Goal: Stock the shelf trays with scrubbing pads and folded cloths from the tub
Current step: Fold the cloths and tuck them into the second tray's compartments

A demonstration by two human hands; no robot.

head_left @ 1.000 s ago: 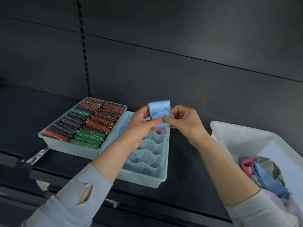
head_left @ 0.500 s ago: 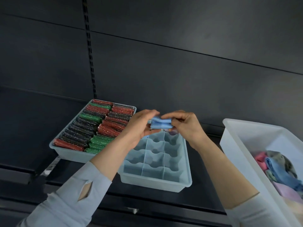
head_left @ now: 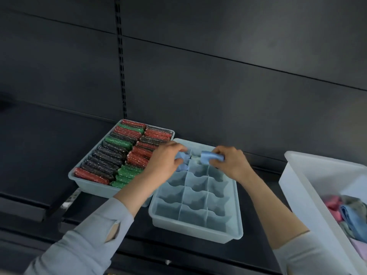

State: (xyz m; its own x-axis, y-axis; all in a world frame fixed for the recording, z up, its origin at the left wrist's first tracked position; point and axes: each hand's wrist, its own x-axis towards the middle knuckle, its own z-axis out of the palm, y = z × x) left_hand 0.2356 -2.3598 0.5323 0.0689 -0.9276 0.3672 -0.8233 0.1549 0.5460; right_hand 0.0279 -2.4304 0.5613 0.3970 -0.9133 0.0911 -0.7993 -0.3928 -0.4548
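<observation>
Right hand (head_left: 230, 163) pinches a folded blue cloth (head_left: 211, 156) between thumb and curled fingers (head_left: 219, 150), cloth sticking out to the left of the knuckles, held just over the far row of the divided tray (head_left: 198, 231), around the middle or right cell; which one cannot be told. Left hand (head_left: 164, 162) has fingers curled down onto other blue cloths (head_left: 181, 161) already sitting in the far left cells, gripping or pressing them; exact hold unclear, partly hidden by the hand. The two hands are near each other, apart, with a divider wall between them. Held cloth is pale blue, rolled or folded small, soft edges, slightly blurred. Divided tray is pale blue plastic with wavy dividers, three cells across; the near rows are open, giving free room toward the person. Its left rim touches or sits just beside the flat tray (head_left: 87, 184), which is packed tight with red, green and dark glittery scrubbing pads (head_left: 119, 153) standing on edge in two columns. Both trays sit on a dark shelf (head_left: 49, 139) with a dark back panel behind. White tub (head_left: 297, 187) stands to the right, apart from the divided tray, holding loose pink, blue and grey cloths (head_left: 349, 213). Grey sleeves cover both forearms.
</observation>
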